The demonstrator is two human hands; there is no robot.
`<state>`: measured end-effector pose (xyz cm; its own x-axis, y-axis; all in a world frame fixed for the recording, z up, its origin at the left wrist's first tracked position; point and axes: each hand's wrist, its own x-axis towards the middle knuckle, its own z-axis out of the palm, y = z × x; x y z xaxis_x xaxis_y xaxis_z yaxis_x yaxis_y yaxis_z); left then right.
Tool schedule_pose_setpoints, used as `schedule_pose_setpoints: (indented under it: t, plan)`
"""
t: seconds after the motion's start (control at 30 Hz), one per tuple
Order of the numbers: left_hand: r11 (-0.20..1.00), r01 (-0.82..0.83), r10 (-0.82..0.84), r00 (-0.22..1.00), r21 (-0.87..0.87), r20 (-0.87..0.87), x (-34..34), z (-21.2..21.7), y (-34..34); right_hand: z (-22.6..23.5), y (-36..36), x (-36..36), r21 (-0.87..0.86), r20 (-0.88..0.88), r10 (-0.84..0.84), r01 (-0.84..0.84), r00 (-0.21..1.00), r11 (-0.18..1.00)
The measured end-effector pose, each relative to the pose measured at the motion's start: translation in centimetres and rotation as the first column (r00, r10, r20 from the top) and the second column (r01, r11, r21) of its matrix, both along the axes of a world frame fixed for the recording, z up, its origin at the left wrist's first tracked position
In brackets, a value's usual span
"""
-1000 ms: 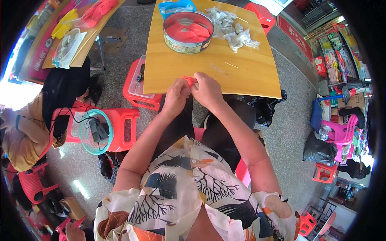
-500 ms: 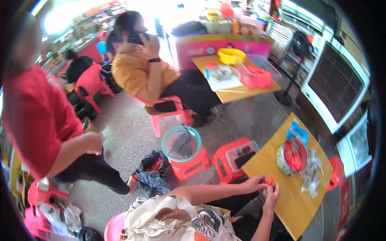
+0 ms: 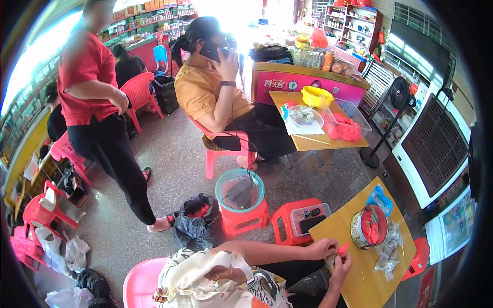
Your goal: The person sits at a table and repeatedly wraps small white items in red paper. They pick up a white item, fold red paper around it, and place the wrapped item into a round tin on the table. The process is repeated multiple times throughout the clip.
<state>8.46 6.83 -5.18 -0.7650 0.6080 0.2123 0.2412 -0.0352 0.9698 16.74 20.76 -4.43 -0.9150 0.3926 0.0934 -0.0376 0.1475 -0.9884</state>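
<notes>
**Small red piece pinched at the yellow bench, lower right of the frame**

Both hands meet at the near edge of the yellow wooden bench (image 3: 367, 287). The left hand (image 3: 322, 248) and right hand (image 3: 340, 267) close together on one small red piece (image 3: 342, 248); its long axis runs slantwise, tip pointing to the upper right of the frame.

On the bench sit one round metal tin of red pieces (image 3: 367, 227), one blue flat packet (image 3: 381, 197) beyond it, and a heap of clear crumpled plastic wrappers (image 3: 387, 248) to its right.

Left of the bench stand two red plastic stools (image 3: 287, 226): one bears a clear lidded box, the other a teal basket (image 3: 239, 191).

At upper centre, a pink counter front with a white label strip (image 3: 292, 84) stands behind a second bench.
</notes>
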Motion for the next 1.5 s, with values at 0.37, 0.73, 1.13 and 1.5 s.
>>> schedule_pose_setpoints:
  t: [0.37,0.73,1.13,1.5]
  plan:
    - [0.980,0.191,-0.195,0.978,0.060,0.074,1.3,-2.2,0.9,-0.9,0.6,1.1,0.029,-0.023,-0.080,0.081,0.996,0.996]
    - [0.959,0.227,-0.244,0.966,0.170,0.088,1.2,-2.4,2.9,0.3,1.9,1.9,-0.248,0.031,-0.184,0.186,0.982,0.951]
    - [0.957,0.270,-0.283,0.948,0.106,0.143,-1.1,-0.7,3.9,4.5,4.7,1.6,-0.352,0.100,0.072,-0.032,0.992,0.935]
    - [0.953,0.259,-0.297,0.906,0.160,0.303,0.5,-0.6,4.6,2.6,4.7,4.0,-0.285,-0.075,0.037,-0.057,0.996,0.957]
